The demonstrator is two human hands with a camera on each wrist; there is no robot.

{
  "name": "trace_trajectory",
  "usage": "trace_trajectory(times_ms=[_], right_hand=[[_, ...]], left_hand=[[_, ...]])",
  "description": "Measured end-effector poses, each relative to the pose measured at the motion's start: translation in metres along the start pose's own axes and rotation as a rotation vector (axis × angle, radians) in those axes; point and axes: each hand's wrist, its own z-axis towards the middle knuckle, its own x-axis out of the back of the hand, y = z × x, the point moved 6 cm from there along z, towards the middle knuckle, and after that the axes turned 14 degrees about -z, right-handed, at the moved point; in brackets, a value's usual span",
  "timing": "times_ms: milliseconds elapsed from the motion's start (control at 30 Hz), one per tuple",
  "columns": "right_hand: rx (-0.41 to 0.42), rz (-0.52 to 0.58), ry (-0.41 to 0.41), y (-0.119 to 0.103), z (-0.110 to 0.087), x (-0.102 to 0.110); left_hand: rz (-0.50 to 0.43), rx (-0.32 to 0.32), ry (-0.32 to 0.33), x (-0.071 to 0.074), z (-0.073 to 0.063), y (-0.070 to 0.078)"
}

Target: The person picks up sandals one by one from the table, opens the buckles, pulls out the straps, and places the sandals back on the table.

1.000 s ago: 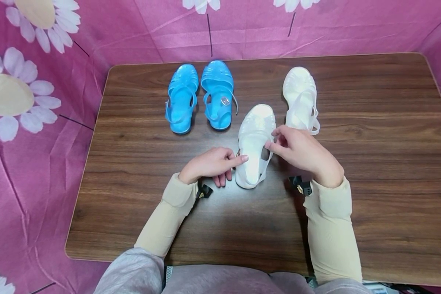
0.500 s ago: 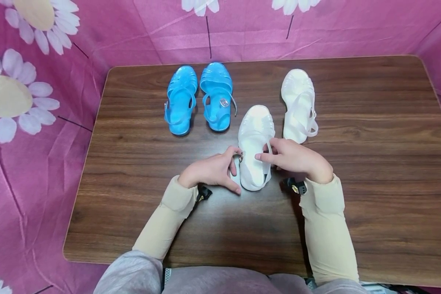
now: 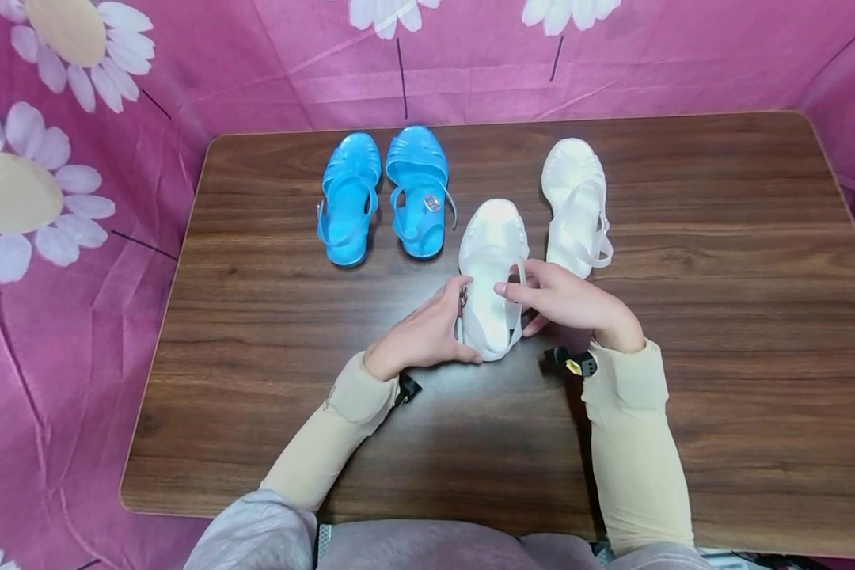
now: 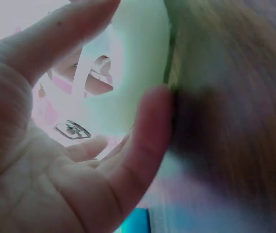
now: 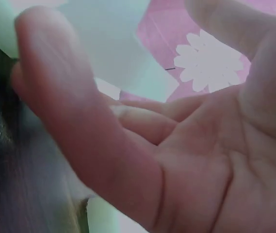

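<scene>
A white sandal (image 3: 490, 237) lies between my hands in the head view, toe pointing away. My left hand (image 3: 423, 328) grips its left side and heel, thumb at the heel and fingers by the metal buckle (image 3: 463, 297). From the right, my right hand (image 3: 570, 297) holds the side strap, its thumb over the insole. In the left wrist view, the buckle (image 4: 73, 130) shows beyond my palm, and fingers curl along the sandal's side (image 4: 145, 43). My right hand's fingers (image 5: 55, 63) lie against the pale sandal (image 5: 108, 43) in the right wrist view. Whether its sole touches the table is unclear.
Another white sandal (image 3: 573, 170) lies behind my right hand. Two blue sandals, a left one (image 3: 349, 229) and a right one (image 3: 422, 226), stand side by side at the back. All are on a brown wooden table (image 3: 256, 332); pink flowered cloth (image 3: 470, 79) hangs behind it.
My left hand went from touching the sandal's left side to gripping its side and heel. My right hand moved in onto the strap. The sandal shifted slightly.
</scene>
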Motion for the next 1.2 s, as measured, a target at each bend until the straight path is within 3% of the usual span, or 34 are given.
trace_trajectory(times_ms=[167,333,533,733,867,967,1100,1200], right_hand=[[-0.005,0.034,0.042,0.000,0.001,0.003],[-0.001,0.048,0.119,-0.001,0.004,0.007],[-0.002,0.155,0.156,-0.003,0.009,0.009],[-0.005,0.111,0.186,-0.001,0.010,0.012],[-0.010,0.152,0.203,0.001,0.012,0.012],[0.014,0.142,0.217,0.000,0.014,0.012],[-0.001,-0.004,0.201,0.000,0.012,0.009],[-0.046,-0.072,0.145,0.001,0.009,0.005]], left_hand=[[-0.044,-0.024,0.063,0.003,0.001,0.000],[-0.169,-0.046,0.142,0.007,0.005,-0.001],[-0.308,0.005,0.217,0.011,0.008,-0.006],[-0.451,0.018,0.198,0.011,0.010,-0.008],[-0.501,-0.005,0.176,0.012,0.010,-0.009],[-0.597,0.010,0.143,0.012,0.011,-0.011],[-0.792,0.041,0.092,0.009,0.012,-0.012],[-0.865,0.046,0.077,0.008,0.012,-0.011]])
